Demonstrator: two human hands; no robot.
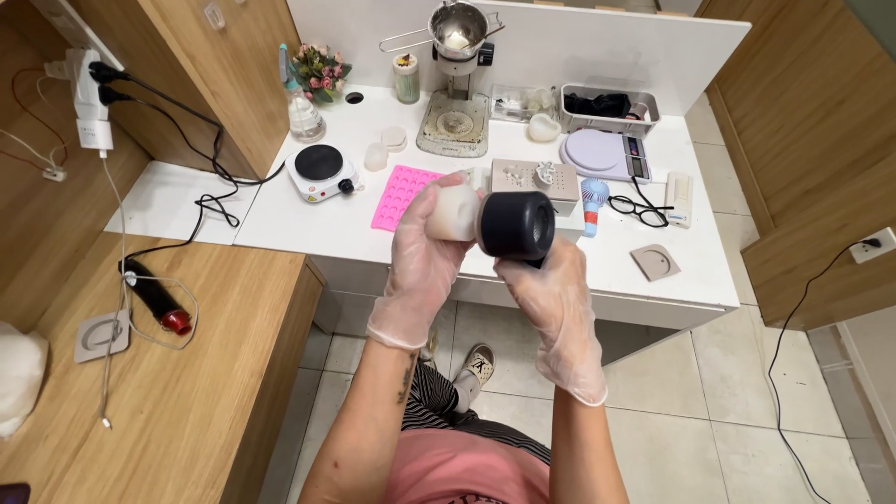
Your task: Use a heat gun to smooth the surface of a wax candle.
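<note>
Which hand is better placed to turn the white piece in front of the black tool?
Probably the left hand: it grips the white piece, while the right hand holds the black tool against it.

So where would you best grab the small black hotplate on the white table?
Grip the hotplate by its white square base, from above, fingers on the two opposite sides. The black round top is flat with no handle, the knob is in front, and its cord leaves to the left.

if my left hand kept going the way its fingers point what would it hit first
Likely the pink mold on the white table, just beyond the left hand and the pale lump it holds; depth is unclear, so it might pass above it.
</note>
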